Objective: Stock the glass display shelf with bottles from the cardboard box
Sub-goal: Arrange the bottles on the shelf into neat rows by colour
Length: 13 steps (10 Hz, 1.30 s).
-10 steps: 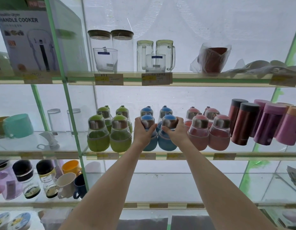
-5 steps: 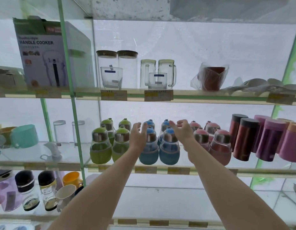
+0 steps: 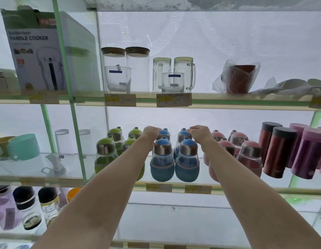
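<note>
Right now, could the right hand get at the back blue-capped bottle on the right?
Probably yes: the right hand is already at the back right blue-capped bottle, reaching over the front blue bottle; nothing blocks it.

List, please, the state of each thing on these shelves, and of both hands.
Left hand: fingers curled at the back-left blue-capped bottle, grip unclear.
Right hand: pinches the cap of the back-right blue-capped bottle.
Front two blue-capped bottles: upright, capped, untouched.
Green-capped bottles: upright, capped.
Pink-capped bottles: upright, capped.
Glass storage jars: lidded.
Glass handled mugs: upright.
</note>
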{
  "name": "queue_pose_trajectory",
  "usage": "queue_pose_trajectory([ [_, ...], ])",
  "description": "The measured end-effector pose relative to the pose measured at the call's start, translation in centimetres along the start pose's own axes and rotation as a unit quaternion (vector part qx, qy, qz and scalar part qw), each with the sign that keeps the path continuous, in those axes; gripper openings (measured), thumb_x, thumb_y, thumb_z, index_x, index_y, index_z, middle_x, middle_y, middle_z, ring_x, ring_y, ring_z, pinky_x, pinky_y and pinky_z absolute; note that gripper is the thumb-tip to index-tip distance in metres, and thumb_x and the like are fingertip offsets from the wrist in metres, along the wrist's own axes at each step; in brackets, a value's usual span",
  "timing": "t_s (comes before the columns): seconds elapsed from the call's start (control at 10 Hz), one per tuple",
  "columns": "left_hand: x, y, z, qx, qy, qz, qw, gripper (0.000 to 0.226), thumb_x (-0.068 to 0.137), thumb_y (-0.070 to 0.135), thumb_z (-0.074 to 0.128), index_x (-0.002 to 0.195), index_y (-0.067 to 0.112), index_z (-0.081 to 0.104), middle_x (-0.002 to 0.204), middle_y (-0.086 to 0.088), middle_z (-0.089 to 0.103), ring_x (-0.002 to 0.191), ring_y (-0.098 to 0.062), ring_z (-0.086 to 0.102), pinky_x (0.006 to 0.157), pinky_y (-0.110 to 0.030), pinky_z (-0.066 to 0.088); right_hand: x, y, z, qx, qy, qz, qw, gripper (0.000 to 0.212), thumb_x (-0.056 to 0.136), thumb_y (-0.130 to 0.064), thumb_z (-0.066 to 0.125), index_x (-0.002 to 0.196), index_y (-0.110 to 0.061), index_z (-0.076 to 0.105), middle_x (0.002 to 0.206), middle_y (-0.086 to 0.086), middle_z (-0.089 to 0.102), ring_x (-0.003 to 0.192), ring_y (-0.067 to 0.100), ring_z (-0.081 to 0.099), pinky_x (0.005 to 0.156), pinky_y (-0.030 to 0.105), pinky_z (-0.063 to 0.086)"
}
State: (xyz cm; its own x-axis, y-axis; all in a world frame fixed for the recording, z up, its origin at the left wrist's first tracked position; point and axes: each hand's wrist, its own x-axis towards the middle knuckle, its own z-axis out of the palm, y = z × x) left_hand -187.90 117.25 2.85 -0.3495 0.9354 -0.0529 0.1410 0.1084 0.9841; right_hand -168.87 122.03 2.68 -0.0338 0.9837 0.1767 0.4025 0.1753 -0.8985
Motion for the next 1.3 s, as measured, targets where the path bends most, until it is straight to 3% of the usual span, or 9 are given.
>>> queue_pose_trajectory([
  [0.1, 0.6, 0.8, 0.5, -0.006, -0.02, -0.033, 0.999, 0.032, 0.098, 0.016, 0.056, 0.126, 0.0, 0.059, 0.107, -0.011, 0.062, 0.082, -0.019, 0.062, 0.068, -0.032, 0.055, 1.1, 0.0, 0.1, -0.014, -0.038, 0.036, 0.999, 0.021, 0.091, -0.021, 0.067, 0.109, -0.012, 0.071, 0.12, 0.013, 0.069, 0.094, 0.02, 0.061, 0.098, 0.041, 0.054],
  [0.2, 1.7, 1.6, 0.1, 0.066, -0.043, -0.089, 0.993, 0.024, 0.1, 0.021, 0.057, 0.117, 0.004, 0.058, 0.108, -0.008, 0.06, 0.101, -0.021, 0.056, 0.099, -0.04, 0.05, 2.0, -0.3, 0.2, -0.067, -0.069, 0.053, 0.994, 0.037, 0.089, -0.023, 0.069, 0.123, -0.007, 0.067, 0.12, 0.014, 0.068, 0.09, 0.021, 0.059, 0.095, 0.042, 0.055],
  [0.3, 2.5, 2.0, -0.2, 0.129, -0.091, -0.111, 0.981, 0.034, 0.102, 0.029, 0.054, 0.123, 0.002, 0.056, 0.112, -0.007, 0.059, 0.102, -0.021, 0.056, 0.103, -0.046, 0.049, 3.0, -0.7, 0.4, -0.17, -0.091, 0.05, 0.98, 0.032, 0.094, -0.03, 0.068, 0.111, -0.002, 0.068, 0.104, 0.011, 0.066, 0.079, 0.018, 0.061, 0.066, 0.029, 0.056],
  [0.5, 4.2, 1.8, -0.6, 0.163, -0.104, -0.09, 0.977, 0.034, 0.099, 0.029, 0.059, 0.121, 0.004, 0.057, 0.114, -0.009, 0.059, 0.1, -0.024, 0.06, 0.093, -0.044, 0.056, 4.3, -0.8, 0.5, -0.21, -0.154, 0.04, 0.965, 0.019, 0.099, -0.019, 0.061, 0.085, -0.006, 0.062, 0.113, 0.015, 0.06, 0.101, 0.026, 0.063, 0.087, 0.034, 0.059],
  [0.7, 4.4, 1.3, -0.7, 0.172, -0.101, -0.08, 0.977, 0.035, 0.099, 0.028, 0.06, 0.124, 0.004, 0.057, 0.122, -0.01, 0.058, 0.102, -0.026, 0.061, 0.09, -0.043, 0.058, 4.5, -1.2, 0.6, -0.276, -0.166, 0.0, 0.947, 0.018, 0.1, -0.025, 0.06, 0.096, -0.008, 0.063, 0.107, 0.011, 0.061, 0.1, 0.026, 0.064, 0.083, 0.031, 0.059],
  [1.0, 3.8, 1.2, -0.4, 0.182, -0.07, -0.067, 0.978, 0.036, 0.099, 0.028, 0.059, 0.126, 0.004, 0.056, 0.124, -0.011, 0.056, 0.105, -0.028, 0.059, 0.096, -0.045, 0.055, 4.4, -0.2, 0.3, -0.228, -0.16, 0.017, 0.96, 0.033, 0.099, -0.037, 0.06, 0.081, -0.009, 0.059, 0.106, 0.009, 0.059, 0.08, 0.016, 0.054, 0.053, 0.018, 0.043],
  [1.1, 3.7, 1.4, -0.2, 0.187, -0.062, -0.063, 0.978, 0.037, 0.099, 0.03, 0.06, 0.125, 0.004, 0.056, 0.116, -0.01, 0.058, 0.102, -0.028, 0.06, 0.096, -0.045, 0.055, 4.4, 0.0, 0.5, -0.224, -0.146, 0.021, 0.963, 0.036, 0.097, -0.041, 0.061, 0.093, -0.005, 0.062, 0.113, 0.011, 0.061, 0.093, 0.02, 0.056, 0.058, 0.019, 0.048],
  [1.2, 3.9, 1.3, -0.2, 0.195, -0.061, -0.065, 0.977, 0.037, 0.098, 0.033, 0.06, 0.122, 0.005, 0.058, 0.104, -0.007, 0.06, 0.094, -0.024, 0.06, 0.096, -0.043, 0.055, 4.0, 0.2, 0.7, -0.203, -0.111, 0.022, 0.973, 0.045, 0.096, -0.04, 0.063, 0.115, 0.0, 0.064, 0.12, 0.013, 0.063, 0.109, 0.027, 0.061, 0.088, 0.032, 0.058],
  [1.3, 3.3, 1.2, 0.1, 0.197, -0.049, -0.065, 0.977, 0.037, 0.1, 0.036, 0.056, 0.121, 0.006, 0.057, 0.115, -0.01, 0.061, 0.102, -0.025, 0.06, 0.096, -0.043, 0.055, 3.3, 0.2, 0.7, -0.177, -0.102, 0.027, 0.978, 0.049, 0.097, -0.04, 0.062, 0.124, 0.001, 0.062, 0.126, 0.015, 0.062, 0.115, 0.032, 0.061, 0.099, 0.042, 0.055],
])
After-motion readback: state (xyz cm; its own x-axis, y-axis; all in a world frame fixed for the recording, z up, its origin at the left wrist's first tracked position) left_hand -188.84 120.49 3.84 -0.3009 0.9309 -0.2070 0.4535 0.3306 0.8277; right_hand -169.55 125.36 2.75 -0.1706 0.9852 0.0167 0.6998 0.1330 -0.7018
